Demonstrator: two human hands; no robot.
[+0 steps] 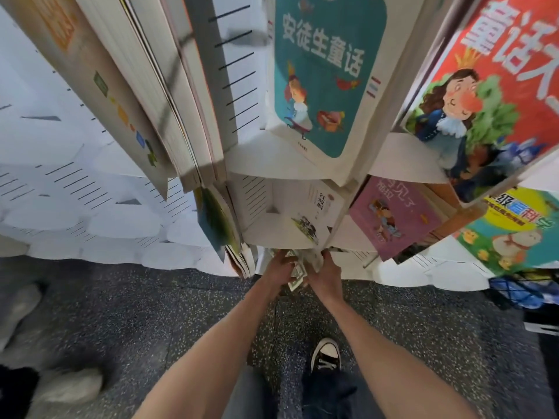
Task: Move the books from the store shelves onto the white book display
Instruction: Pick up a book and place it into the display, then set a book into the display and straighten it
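Your left hand (279, 267) and right hand (325, 275) together grip a small book (298, 279) at the lowest tier of the white book display (257, 225). Hands and shelf edge hide its cover; the title is unreadable.

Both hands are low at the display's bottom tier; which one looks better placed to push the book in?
Probably right: the right hand sits nearer the display, while the left hand supports the book.
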